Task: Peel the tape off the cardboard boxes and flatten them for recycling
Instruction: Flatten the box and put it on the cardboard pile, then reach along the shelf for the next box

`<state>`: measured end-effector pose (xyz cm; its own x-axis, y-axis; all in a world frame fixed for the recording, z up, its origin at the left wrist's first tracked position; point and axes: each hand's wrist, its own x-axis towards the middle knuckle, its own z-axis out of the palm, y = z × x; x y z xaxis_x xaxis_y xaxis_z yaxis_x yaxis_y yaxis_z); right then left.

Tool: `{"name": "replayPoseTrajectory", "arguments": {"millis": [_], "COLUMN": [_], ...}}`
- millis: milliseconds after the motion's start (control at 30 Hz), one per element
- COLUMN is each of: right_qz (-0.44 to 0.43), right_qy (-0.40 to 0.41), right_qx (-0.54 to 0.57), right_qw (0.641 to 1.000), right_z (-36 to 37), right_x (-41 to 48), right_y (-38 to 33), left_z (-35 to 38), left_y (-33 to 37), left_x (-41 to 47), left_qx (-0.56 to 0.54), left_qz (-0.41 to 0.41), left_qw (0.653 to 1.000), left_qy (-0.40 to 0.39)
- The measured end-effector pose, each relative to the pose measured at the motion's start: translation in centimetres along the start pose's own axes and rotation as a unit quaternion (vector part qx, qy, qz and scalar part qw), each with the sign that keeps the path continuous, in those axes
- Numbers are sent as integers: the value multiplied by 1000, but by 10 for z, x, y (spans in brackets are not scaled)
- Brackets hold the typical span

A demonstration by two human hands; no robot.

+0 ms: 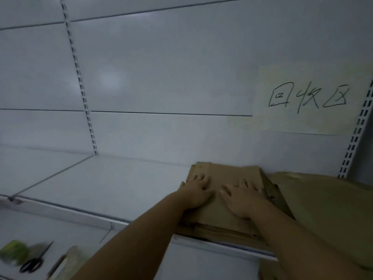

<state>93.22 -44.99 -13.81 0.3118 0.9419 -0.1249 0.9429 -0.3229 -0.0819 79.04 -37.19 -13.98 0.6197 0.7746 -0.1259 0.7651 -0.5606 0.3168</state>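
Observation:
A stack of flattened brown cardboard boxes (228,174) lies on a white shelf (113,184), against the back panel. My left hand (196,190) rests flat on the stack's left part, fingers spread. My right hand (242,197) presses flat on the stack just to the right of it, fingers straight. Both forearms reach in from the bottom of the view. A larger flat sheet of cardboard (323,203) lies to the right of the stack, partly under my right arm.
A paper sign (308,98) with handwritten characters hangs on the back panel above the cardboard. Slotted uprights (84,93) run up the panel. On a lower surface at bottom left lie black-handled scissors (34,261) and a blurred green item (14,252).

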Motion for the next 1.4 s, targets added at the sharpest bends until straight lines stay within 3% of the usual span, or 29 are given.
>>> {"name": "replayPoseTrajectory", "arguments": {"millis": [100, 133, 233, 300, 367, 467, 567, 667, 967, 1400], "right_qz": [-6, 17, 24, 21, -32, -138, -236, -301, -339, -461], "right_qy": [51, 32, 15, 47, 129, 115, 73, 82, 95, 85], "right_qx": [-33, -8, -14, 17, 15, 11, -16, -32, -68, -63], "right_qw": [998, 999, 1000, 999, 991, 984, 969, 950, 933, 881], "right_z": [-3, -2, 17, -1, -34, -45, -23, -10, 17, 22], "right_x": [-13, -4, 55, 39, -12, -41, -52, -63, -15, 56], "right_y": [-12, -13, -21, -71, -148, -256, -354, -421, -552, -789], "left_z": [-13, -21, -54, -84, -117, -157, -177, -184, -192, -261], "left_y": [-11, -23, -86, -141, -197, -271, -332, -386, -505, -687], "left_x": [-34, -50, -101, -133, -166, -215, -258, -287, -295, -347], "left_qx": [-30, -23, 76, 121, 168, 247, 234, 219, 164, 195], "left_qz": [38, 51, 56, 22, -25, -92, -148, -185, -202, -272], "left_qw": [999, 998, 995, 990, 980, 954, 950, 947, 953, 929], "left_qy": [-13, -14, 26, 64, 103, 142, 148, 145, 154, 159]}}
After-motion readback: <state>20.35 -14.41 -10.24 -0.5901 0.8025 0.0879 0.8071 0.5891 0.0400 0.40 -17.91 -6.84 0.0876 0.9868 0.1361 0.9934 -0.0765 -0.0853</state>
